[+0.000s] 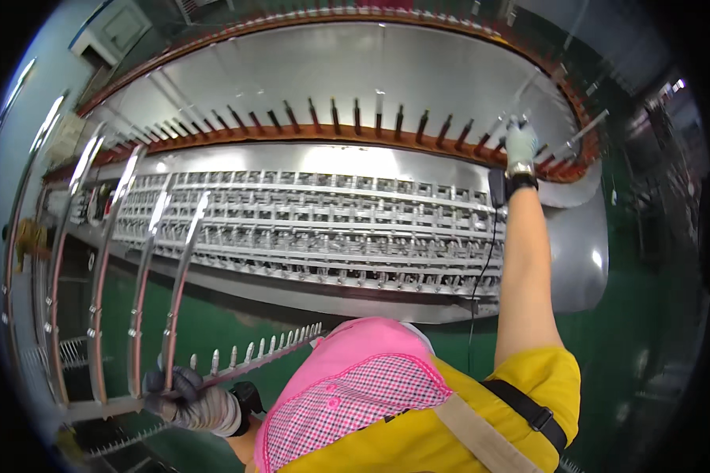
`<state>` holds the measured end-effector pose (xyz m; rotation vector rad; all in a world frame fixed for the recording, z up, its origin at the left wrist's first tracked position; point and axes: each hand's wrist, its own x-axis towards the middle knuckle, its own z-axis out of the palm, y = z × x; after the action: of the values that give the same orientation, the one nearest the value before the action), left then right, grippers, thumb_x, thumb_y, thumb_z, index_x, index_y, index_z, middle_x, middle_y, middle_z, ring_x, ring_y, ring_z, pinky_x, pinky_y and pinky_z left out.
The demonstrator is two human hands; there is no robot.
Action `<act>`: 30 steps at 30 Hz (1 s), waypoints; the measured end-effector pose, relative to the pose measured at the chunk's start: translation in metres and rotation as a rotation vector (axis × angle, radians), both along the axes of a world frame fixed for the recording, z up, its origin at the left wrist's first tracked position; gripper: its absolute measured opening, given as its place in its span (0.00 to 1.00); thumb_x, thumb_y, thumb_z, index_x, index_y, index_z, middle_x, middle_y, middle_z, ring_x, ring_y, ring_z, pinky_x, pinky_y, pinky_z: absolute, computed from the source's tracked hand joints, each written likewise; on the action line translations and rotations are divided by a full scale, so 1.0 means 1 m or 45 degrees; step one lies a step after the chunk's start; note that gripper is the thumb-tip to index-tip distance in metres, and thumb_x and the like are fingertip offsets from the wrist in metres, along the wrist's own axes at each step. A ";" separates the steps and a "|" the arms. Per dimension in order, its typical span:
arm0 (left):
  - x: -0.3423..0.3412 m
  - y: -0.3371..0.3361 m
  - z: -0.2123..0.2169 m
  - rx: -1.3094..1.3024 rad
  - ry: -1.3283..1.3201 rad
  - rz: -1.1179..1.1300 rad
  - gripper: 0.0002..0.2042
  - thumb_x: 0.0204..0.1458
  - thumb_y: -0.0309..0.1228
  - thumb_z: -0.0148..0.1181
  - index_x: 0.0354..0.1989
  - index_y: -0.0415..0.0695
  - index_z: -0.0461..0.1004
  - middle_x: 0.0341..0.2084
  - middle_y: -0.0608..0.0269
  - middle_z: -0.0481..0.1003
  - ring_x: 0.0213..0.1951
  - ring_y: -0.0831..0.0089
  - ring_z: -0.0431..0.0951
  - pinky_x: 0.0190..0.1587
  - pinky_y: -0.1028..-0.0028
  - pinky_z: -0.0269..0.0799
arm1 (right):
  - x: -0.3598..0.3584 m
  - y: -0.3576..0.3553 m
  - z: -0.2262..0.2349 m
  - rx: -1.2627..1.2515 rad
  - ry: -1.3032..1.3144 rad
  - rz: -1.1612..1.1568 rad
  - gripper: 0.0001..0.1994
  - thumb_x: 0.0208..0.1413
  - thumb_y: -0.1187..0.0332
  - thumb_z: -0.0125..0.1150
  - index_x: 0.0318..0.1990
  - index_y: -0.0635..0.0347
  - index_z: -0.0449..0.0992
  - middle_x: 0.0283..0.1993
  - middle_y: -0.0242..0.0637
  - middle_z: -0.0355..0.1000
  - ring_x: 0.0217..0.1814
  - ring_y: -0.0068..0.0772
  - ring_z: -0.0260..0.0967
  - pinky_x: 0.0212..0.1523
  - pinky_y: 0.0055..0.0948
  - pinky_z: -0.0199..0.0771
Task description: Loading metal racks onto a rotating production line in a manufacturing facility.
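Observation:
My left hand (189, 400), in a grey and white glove, is closed round the bar of a rack (118, 408) at the lower left. Several long shiny metal tubes (147, 260) stand up from this bar, the nearest one rising right at my fingers. Bare pegs (250, 351) line the bar beyond my hand. My right arm stretches far forward, and my right hand (521, 146), in a pale glove, is among the dark upright pins (423, 124) of a looped conveyor (347, 134). Its fingers look curled in; what they hold is too small to make out.
Rows of small metal fittings fill a long slatted tray (308, 225) in front of me. A dark box (497, 188) with a hanging cable (481, 276) sits by my right wrist. Smooth sheet metal (339, 63) lies inside the conveyor loop. The floor (607, 347) is green.

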<state>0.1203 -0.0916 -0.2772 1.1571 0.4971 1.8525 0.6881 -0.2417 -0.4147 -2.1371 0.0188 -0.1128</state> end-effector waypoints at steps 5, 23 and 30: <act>-0.001 -0.002 0.005 -0.034 0.151 0.160 0.16 0.50 0.35 0.45 0.35 0.30 0.65 0.18 0.58 0.66 0.09 0.86 0.51 0.11 0.83 0.47 | 0.035 0.000 -0.066 -0.733 -0.443 0.198 0.16 0.47 0.59 0.48 0.33 0.65 0.71 0.34 0.56 0.68 0.35 0.55 0.65 0.33 0.42 0.64; -0.063 0.020 -0.042 -0.101 0.339 -0.305 0.27 0.50 0.48 0.42 0.41 0.29 0.65 0.26 0.57 0.70 0.19 0.77 0.65 0.19 0.80 0.60 | -0.489 0.148 0.118 1.353 1.710 2.323 0.15 0.52 0.62 0.48 0.42 0.64 0.67 0.34 0.32 0.68 0.30 0.16 0.65 0.30 0.15 0.67; -0.105 0.044 -0.005 0.271 0.718 0.048 0.29 0.43 0.40 0.53 0.51 0.34 0.57 0.41 0.51 0.66 0.37 0.69 0.69 0.40 0.74 0.65 | -0.531 0.175 0.035 1.249 1.712 1.727 0.12 0.54 0.62 0.44 0.32 0.61 0.69 0.21 0.32 0.69 0.18 0.22 0.66 0.15 0.17 0.66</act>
<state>0.0148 -0.0475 -0.2826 1.8401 0.6439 1.6226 0.1570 -0.0664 -0.3802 -0.5900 -0.4626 1.6903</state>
